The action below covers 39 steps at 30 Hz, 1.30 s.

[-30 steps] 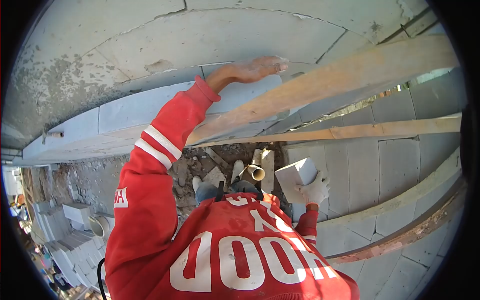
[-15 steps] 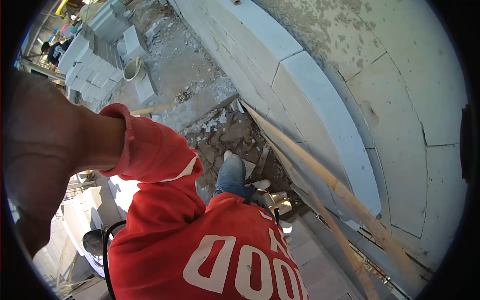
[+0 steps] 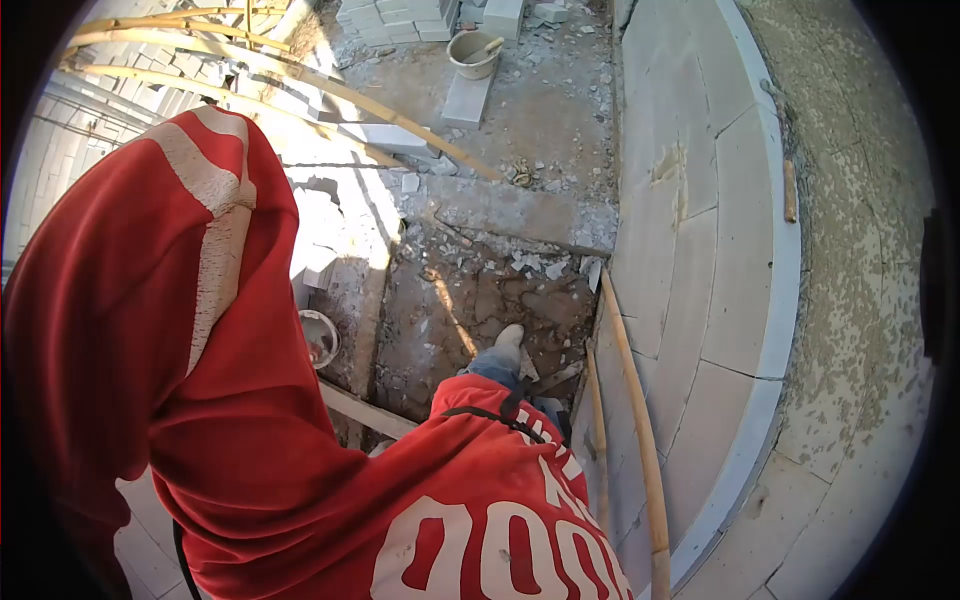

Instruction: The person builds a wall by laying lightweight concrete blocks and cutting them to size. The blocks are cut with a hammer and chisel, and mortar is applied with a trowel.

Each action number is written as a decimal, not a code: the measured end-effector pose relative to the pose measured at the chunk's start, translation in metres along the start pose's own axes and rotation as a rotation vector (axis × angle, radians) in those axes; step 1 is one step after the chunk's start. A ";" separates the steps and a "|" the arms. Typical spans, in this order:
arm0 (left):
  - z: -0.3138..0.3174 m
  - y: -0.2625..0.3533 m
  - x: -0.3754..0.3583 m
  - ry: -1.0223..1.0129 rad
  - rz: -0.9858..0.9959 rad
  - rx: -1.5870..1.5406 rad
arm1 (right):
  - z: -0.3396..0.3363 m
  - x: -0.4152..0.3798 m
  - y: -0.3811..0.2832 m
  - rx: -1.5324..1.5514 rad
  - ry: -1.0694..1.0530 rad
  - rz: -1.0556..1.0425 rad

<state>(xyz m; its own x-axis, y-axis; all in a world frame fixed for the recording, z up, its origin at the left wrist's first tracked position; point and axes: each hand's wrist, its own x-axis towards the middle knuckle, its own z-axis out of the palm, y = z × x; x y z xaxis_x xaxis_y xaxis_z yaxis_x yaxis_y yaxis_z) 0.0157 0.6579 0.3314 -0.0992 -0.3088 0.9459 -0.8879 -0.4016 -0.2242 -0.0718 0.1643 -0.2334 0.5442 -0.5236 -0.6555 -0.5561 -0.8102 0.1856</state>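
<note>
Neither of my hands shows. On the left, my raised arm in a red sleeve (image 3: 110,260) with white stripes fills much of the view, and its hand is out of sight. My red top (image 3: 480,470) with white lettering covers the lower middle. To my right runs a wall of pale blocks (image 3: 735,320). A short piece of wood (image 3: 790,190) rests along the edge of its top. Against the wall lean a long wooden pole (image 3: 640,430) and a thinner one (image 3: 597,430).
A bucket (image 3: 472,58) with a tool in it stands on a block (image 3: 466,98), near stacked pale blocks (image 3: 395,20). Another bucket (image 3: 320,338) is below my sleeve. Bamboo poles (image 3: 330,88) cross the upper left. Rubble (image 3: 530,265) litters the ground around my shoe (image 3: 510,335).
My view has turned, so the wall now runs more upright on the right. The bare hand and forearm close to the camera at left have gone out of view, leaving the sleeve.
</note>
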 end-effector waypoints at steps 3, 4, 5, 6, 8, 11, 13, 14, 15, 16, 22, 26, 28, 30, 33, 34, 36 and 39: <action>-0.018 -0.013 0.000 -0.007 -0.014 0.064 | -0.030 0.009 -0.036 -0.040 0.019 -0.076; -0.023 -0.016 -0.001 -0.010 -0.018 0.078 | -0.039 0.012 -0.048 -0.053 0.022 -0.100; -0.028 -0.020 -0.001 -0.013 -0.016 0.102 | -0.049 0.014 -0.056 -0.062 0.028 -0.118; -0.030 -0.027 -0.004 -0.008 -0.027 0.112 | -0.058 0.016 -0.067 -0.072 0.035 -0.132; -0.033 -0.043 -0.013 0.015 -0.049 0.128 | -0.075 0.022 -0.089 -0.083 0.039 -0.157; -0.037 -0.078 -0.026 0.031 -0.037 0.147 | -0.096 0.036 -0.130 -0.093 0.040 -0.169; -0.036 -0.107 -0.035 0.026 -0.022 0.149 | -0.105 0.050 -0.161 -0.101 0.031 -0.163; -0.035 -0.123 -0.041 0.019 -0.019 0.159 | -0.109 0.059 -0.180 -0.110 0.022 -0.168; -0.031 -0.142 -0.046 0.010 -0.012 0.158 | -0.113 0.069 -0.201 -0.117 0.015 -0.167; -0.027 -0.164 -0.055 0.005 -0.015 0.158 | -0.117 0.080 -0.222 -0.127 0.006 -0.167; -0.008 -0.346 -0.149 0.144 -0.205 0.088 | -0.163 0.149 -0.375 -0.199 -0.051 -0.145; 0.055 -0.476 -0.354 0.575 -1.392 0.054 | -0.221 0.167 -0.447 -0.239 -0.084 -0.125; 0.084 -0.447 -0.502 0.152 -1.927 0.333 | -0.250 0.170 -0.473 -0.241 -0.070 -0.134; 0.113 -0.360 -0.609 -0.165 -2.170 0.435 | -0.280 0.168 -0.501 -0.247 -0.047 -0.147; 0.133 -0.202 -0.698 -0.651 -2.378 0.278 | -0.326 0.157 -0.552 -0.262 0.043 -0.200; 0.142 -0.180 -0.685 -0.701 -2.527 0.258 | -0.344 0.152 -0.574 -0.248 0.099 -0.237; 0.154 -0.109 -0.697 -0.524 -2.892 0.018 | -0.377 0.141 -0.619 -0.219 0.196 -0.328; 0.166 -0.086 -0.671 -0.548 -3.034 0.154 | -0.420 0.137 -0.693 -0.173 0.295 -0.452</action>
<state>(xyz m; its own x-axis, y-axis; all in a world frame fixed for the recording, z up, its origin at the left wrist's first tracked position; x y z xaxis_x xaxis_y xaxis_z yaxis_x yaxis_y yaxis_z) 0.2336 0.7567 -0.3229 0.1225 0.4118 -0.9030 0.9849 0.0616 0.1617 0.6523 0.5437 -0.1442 0.8706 -0.1465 -0.4697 -0.1300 -0.9892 0.0674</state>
